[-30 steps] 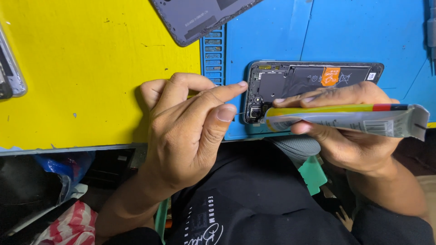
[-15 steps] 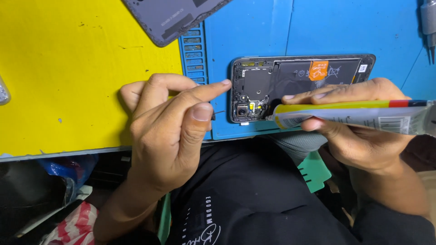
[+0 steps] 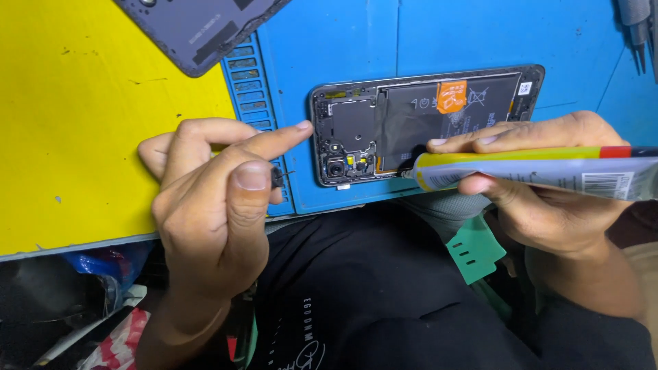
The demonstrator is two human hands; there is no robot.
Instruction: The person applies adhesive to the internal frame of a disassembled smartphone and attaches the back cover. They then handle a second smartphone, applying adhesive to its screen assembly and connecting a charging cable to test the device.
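An opened phone (image 3: 384, 127) lies back-up on the blue mat (image 3: 445, 34), its black battery with an orange sticker (image 3: 451, 96) exposed. My right hand (image 3: 541, 205) grips a yellow and white glue tube (image 3: 534, 170), whose black nozzle touches the phone's lower edge near the camera. My left hand (image 3: 212, 205) pinches a small black cap (image 3: 277, 178) between thumb and middle finger. Its index finger points at the phone's left edge.
A yellow mat (image 3: 89, 123) covers the bench's left part. The phone's grey back cover (image 3: 199, 27) lies at the top. Metal tools (image 3: 641, 27) hang in at the top right corner. A green piece (image 3: 476, 250) rests on my dark shirt below the bench edge.
The view has shifted, so phone and hands sit further left in the frame. The tube's nozzle has come to the phone's lower edge. My left hand stays by the phone's left end.
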